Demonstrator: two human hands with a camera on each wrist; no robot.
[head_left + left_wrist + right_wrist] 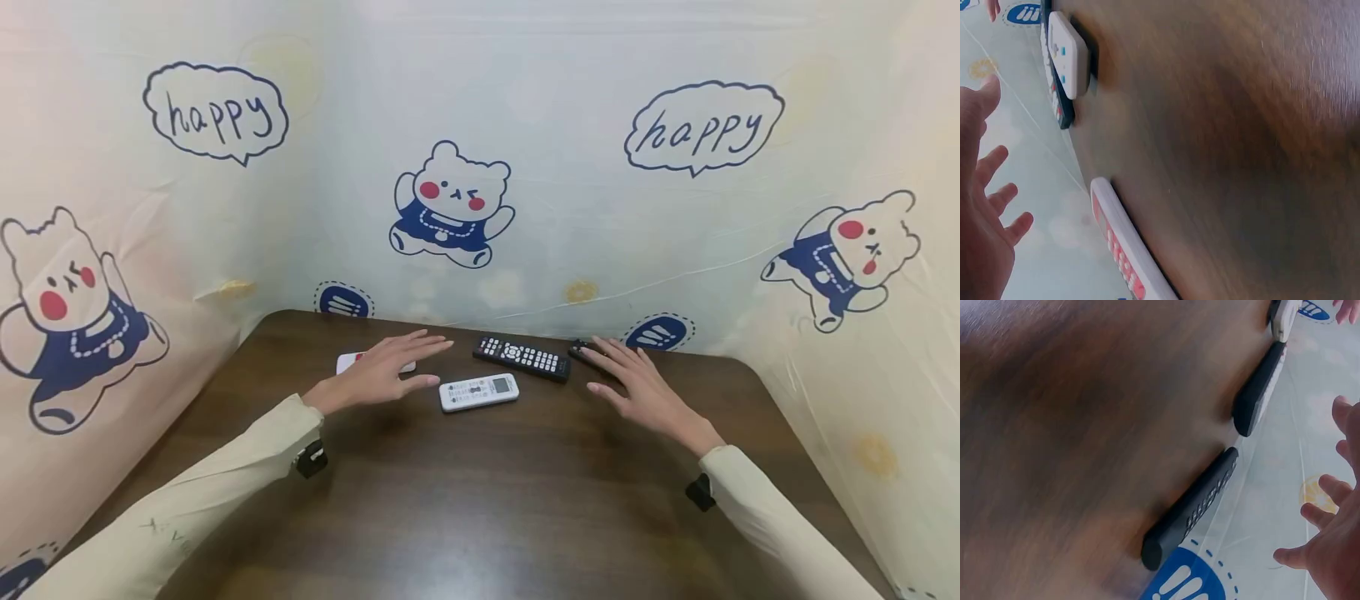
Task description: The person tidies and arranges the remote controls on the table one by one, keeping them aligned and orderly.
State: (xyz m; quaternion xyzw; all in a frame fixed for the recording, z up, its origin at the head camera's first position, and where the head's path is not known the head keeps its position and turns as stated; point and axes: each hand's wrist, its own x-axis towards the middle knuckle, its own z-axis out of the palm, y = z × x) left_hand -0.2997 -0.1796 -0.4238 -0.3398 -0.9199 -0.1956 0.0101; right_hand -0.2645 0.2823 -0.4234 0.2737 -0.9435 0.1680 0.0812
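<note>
A: Where are the 2 hands?

B: Both hover above the table point(450, 517). The left hand point(378, 368) hides the middle of the white-and-red remote point(347, 362) in the head view. The right hand point(643, 392) partly covers the rightmost black remote point(578, 348).

A: And the fingers point(1317, 516)?

B: Stretched out and spread wide on each hand. The wrist views show them apart from the remotes.

A: How many remotes do you count?

B: I count 4, all lying towards the far edge of the table. Between the hands are the long black remote point(522, 358), slanted, its right end just beside the rightmost black remote, and the white remote with a display point(472, 392), nearer the person and slightly apart from the long black remote.

A: Which way up?

B: Those 2 have their buttons facing up. The left wrist view shows pale buttons on the white-and-red remote.

A: What is worn?

B: Pale sleeves point(217, 467), and a black device point(312, 459) at each wrist.

A: And around the table?

B: Pale cloth point(570, 208) printed with bears and, in 2 bubbles, "happy".
</note>
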